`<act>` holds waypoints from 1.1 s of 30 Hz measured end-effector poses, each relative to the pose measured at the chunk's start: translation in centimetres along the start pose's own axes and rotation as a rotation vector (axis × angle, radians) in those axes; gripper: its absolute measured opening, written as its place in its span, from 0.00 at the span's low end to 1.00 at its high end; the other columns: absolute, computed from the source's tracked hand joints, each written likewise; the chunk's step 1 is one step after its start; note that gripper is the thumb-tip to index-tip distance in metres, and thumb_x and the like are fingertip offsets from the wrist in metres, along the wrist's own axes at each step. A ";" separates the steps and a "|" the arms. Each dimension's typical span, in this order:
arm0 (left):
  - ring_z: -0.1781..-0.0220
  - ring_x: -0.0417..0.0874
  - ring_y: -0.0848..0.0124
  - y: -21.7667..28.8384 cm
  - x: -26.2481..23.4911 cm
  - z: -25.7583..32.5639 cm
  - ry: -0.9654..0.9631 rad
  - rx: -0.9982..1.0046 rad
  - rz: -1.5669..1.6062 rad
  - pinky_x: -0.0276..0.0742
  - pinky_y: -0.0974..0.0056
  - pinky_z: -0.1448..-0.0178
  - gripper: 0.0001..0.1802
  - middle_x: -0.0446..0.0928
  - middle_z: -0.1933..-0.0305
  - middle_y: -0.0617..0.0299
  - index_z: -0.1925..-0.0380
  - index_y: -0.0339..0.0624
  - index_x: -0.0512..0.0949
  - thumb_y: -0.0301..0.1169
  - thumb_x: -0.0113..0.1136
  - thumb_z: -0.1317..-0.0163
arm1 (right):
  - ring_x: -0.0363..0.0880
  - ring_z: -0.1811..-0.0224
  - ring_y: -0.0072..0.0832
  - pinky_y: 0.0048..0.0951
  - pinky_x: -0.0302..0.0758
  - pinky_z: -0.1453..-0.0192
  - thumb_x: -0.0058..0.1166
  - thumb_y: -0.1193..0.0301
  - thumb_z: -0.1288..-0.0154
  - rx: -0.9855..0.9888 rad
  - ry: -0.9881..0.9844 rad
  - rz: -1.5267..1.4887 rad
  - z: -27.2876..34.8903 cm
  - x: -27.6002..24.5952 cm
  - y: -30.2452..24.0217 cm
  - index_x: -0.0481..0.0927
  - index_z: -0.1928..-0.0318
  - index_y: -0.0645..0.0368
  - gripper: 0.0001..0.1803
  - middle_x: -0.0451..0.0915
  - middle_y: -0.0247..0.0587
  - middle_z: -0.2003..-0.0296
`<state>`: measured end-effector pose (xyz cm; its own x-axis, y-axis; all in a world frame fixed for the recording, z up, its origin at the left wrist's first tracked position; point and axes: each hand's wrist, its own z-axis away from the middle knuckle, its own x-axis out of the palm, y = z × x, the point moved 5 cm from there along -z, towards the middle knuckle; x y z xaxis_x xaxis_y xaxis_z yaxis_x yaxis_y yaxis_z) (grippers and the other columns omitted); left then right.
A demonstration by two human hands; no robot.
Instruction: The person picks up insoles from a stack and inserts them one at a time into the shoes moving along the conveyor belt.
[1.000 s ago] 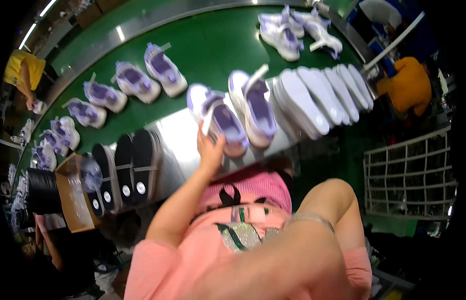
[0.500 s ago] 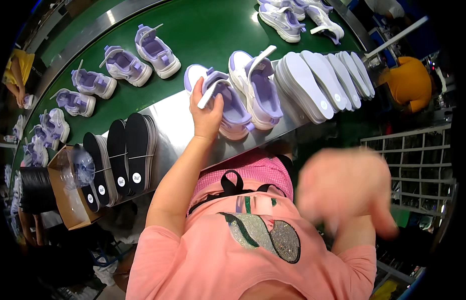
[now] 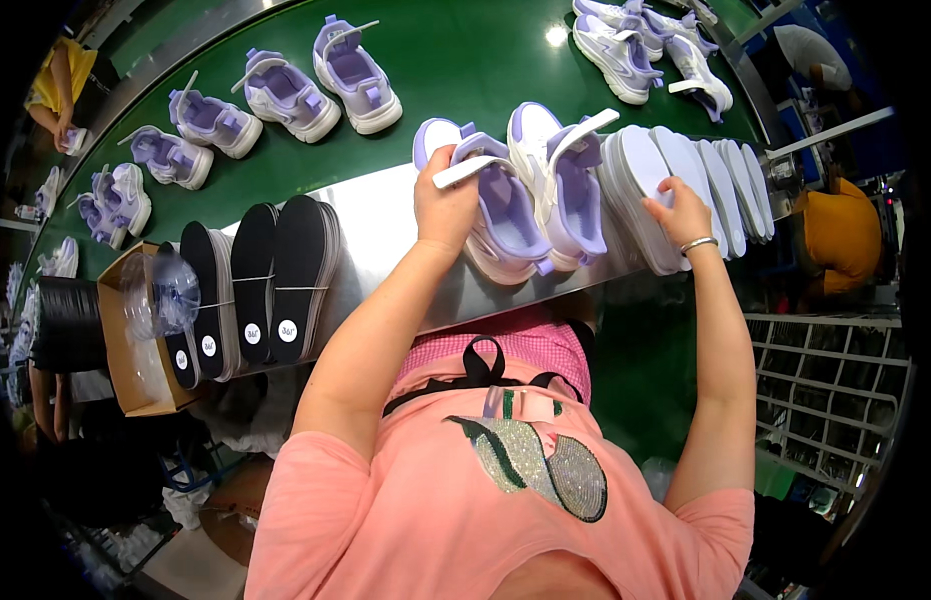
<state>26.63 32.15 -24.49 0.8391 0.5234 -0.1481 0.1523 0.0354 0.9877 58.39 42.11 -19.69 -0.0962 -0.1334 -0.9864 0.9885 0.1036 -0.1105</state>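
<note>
My left hand (image 3: 446, 205) is closed on the side of a white and lilac sneaker (image 3: 508, 225), by its raised white strap. The sneaker stands on a metal ledge. Close against its right side is a matching sneaker (image 3: 574, 200), also with its strap up. My right hand (image 3: 683, 215), a bangle at its wrist, rests on the stacked white insoles (image 3: 633, 205) at the right. Its thumb and forefinger are apart at an insole's edge; the other fingers are partly hidden. I see no insole lifted from the stack.
Several more sneakers (image 3: 358, 78) line the green belt (image 3: 466, 60), with others (image 3: 618, 50) at the far right. Tied black insoles (image 3: 304, 270) stand at the left by a cardboard box (image 3: 151, 375) holding clear plastic. A wire rack (image 3: 826, 390) is at my right; people work nearby.
My right hand has dropped from a blurred place near the camera to the white insoles. The view has shifted; my left hand stays on the same sneaker.
</note>
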 end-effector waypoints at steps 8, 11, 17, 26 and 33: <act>0.58 0.73 0.52 -0.1 1.2 1.8 -0.079 0.111 -0.151 0.68 0.57 0.53 0.14 0.75 0.64 0.49 0.64 0.37 0.72 0.28 0.54 0.53 | 0.73 0.68 0.32 0.26 0.69 0.68 0.56 0.71 0.52 -0.498 0.154 -0.504 6.3 -9.4 -8.4 0.75 0.76 0.63 0.07 0.74 0.41 0.67; 0.59 0.73 0.51 0.1 1.2 2.1 -0.083 0.097 -0.154 0.68 0.56 0.54 0.13 0.75 0.65 0.48 0.65 0.36 0.72 0.27 0.53 0.54 | 0.76 0.69 0.33 0.29 0.72 0.70 0.54 0.74 0.54 -0.930 -0.055 -0.056 10.4 -8.1 -14.2 0.76 0.79 0.61 0.04 0.74 0.40 0.66; 0.61 0.73 0.49 0.2 1.7 2.5 -0.118 0.158 -0.199 0.67 0.54 0.55 0.14 0.74 0.66 0.47 0.65 0.35 0.72 0.27 0.53 0.54 | 0.75 0.71 0.37 0.34 0.74 0.68 0.51 0.71 0.53 -0.946 -0.175 0.358 9.5 0.4 -19.2 0.76 0.81 0.58 0.06 0.70 0.41 0.70; 0.56 0.70 0.50 1.0 1.6 3.4 -0.038 0.208 -0.251 0.65 0.55 0.50 0.16 0.72 0.61 0.46 0.61 0.35 0.70 0.26 0.51 0.52 | 0.74 0.63 0.41 0.41 0.69 0.60 0.54 0.62 0.52 -0.794 -0.038 0.060 9.8 0.1 -17.2 0.72 0.69 0.62 0.16 0.73 0.45 0.68; 0.57 0.71 0.50 1.0 1.7 3.4 -0.037 0.170 -0.217 0.66 0.55 0.51 0.16 0.72 0.61 0.46 0.61 0.35 0.70 0.25 0.52 0.54 | 0.77 0.68 0.38 0.38 0.72 0.64 0.53 0.65 0.52 -0.738 -0.328 0.278 9.3 -2.5 -16.9 0.77 0.73 0.59 0.11 0.77 0.44 0.72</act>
<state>29.96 30.22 -23.95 0.7952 0.4875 -0.3606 0.4139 -0.0019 0.9103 43.02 31.54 -14.25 0.2894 -0.2747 -0.9170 0.6308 0.7752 -0.0331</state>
